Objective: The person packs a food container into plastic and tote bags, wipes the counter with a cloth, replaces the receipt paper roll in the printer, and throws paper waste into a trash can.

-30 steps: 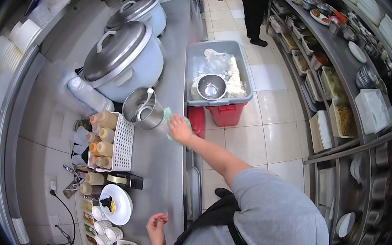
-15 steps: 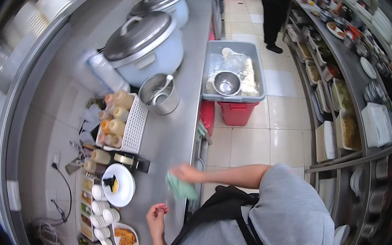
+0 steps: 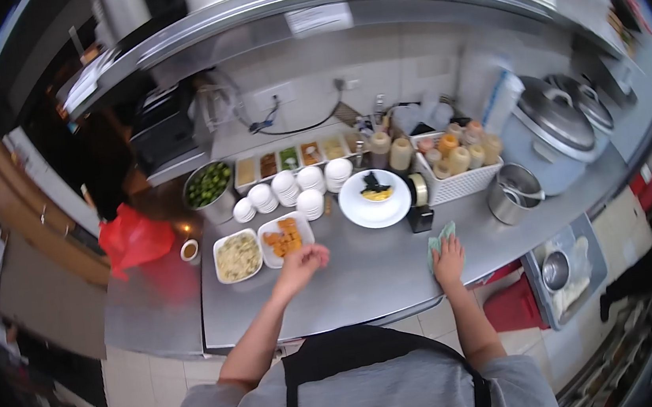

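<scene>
A: Quick, hands?

B: Right hand (image 3: pixel 449 260) is open, fingers a bit spread, palm down over a green cloth (image 3: pixel 447 230) on the bench (image 3: pixel 366 279). Left hand (image 3: pixel 306 260) is half curled, nothing visible in it, right beside the dish of orange food (image 3: pixel 309 227). Can't tell if they touch.

A: Cloth is where?

B: Right part, near side, just nearer than the tape dispenser (image 3: pixel 421 220). Metal pot (image 3: pixel 505 208) sits farther right, the white plate (image 3: pixel 373 213) left and far of it.

A: How far along?

B: Cloth is down and under the hand, that much is done. Can't make out mess around it, so what's left is unclear. Pale food dish (image 3: pixel 242 279) and orange one are both filled, uncovered. Plate has a small dark and yellow portion, plenty of white around it.

A: Edges, room?

B: Near edge runs by the person's body; right forearm crosses it. Bare steel between the two hands, nearer than the plate, looks like the roomiest stretch. Some open surface from cloth to pot too. Far side is tight: cup stacks (image 3: pixel 284 185), bottle basket (image 3: pixel 463 187), dispenser. Past the near right edge, lower down, there's a gray tub (image 3: pixel 539 292) and red bin (image 3: pixel 512 307).
</scene>
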### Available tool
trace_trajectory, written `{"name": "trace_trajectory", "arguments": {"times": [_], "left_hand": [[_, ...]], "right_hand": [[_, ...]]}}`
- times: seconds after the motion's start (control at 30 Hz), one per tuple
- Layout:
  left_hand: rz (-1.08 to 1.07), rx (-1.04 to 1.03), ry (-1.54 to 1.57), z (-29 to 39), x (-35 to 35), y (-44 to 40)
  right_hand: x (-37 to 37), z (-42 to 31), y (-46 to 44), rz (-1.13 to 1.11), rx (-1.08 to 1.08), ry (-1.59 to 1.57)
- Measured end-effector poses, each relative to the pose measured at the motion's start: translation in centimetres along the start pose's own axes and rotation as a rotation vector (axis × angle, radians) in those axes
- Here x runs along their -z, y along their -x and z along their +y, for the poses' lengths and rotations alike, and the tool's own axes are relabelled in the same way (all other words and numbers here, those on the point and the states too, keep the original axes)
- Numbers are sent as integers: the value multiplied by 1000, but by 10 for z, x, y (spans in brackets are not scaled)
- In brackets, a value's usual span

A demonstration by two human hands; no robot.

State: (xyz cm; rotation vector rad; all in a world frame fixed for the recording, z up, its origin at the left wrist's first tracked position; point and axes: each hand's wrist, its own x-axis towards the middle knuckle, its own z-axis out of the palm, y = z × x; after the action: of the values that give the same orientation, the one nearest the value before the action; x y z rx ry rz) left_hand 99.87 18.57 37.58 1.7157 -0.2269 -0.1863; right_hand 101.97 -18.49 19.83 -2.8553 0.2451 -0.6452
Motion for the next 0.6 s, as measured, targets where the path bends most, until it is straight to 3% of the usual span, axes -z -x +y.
{"name": "trace_trajectory", "arguments": {"times": [0.1,0.2,0.23,0.3,0.47,0.5,0.57,0.6], "left_hand": [[199,-117,-43,28,35,-29],[330,-436,-250,79,55,-69],[312,-439,-163,84,62,-90],[404,-660,-438,136,52,-105],[429,-982,-553,215,47,-156],[424,-984,-551,227,46,-160],[265,-767,-43,244,43,-169],[255,-768,-44,248,42,-173]], "right_hand": [[0,-37,16,25,119,-40],[2,-50,23,26,173,-96],[4,-50,23,31,170,-106],[7,-49,22,44,166,-106],[9,-49,23,40,149,-105],[9,-49,24,42,143,-103],[7,-49,24,54,135,-141],[7,-49,24,57,126,-141]]}}
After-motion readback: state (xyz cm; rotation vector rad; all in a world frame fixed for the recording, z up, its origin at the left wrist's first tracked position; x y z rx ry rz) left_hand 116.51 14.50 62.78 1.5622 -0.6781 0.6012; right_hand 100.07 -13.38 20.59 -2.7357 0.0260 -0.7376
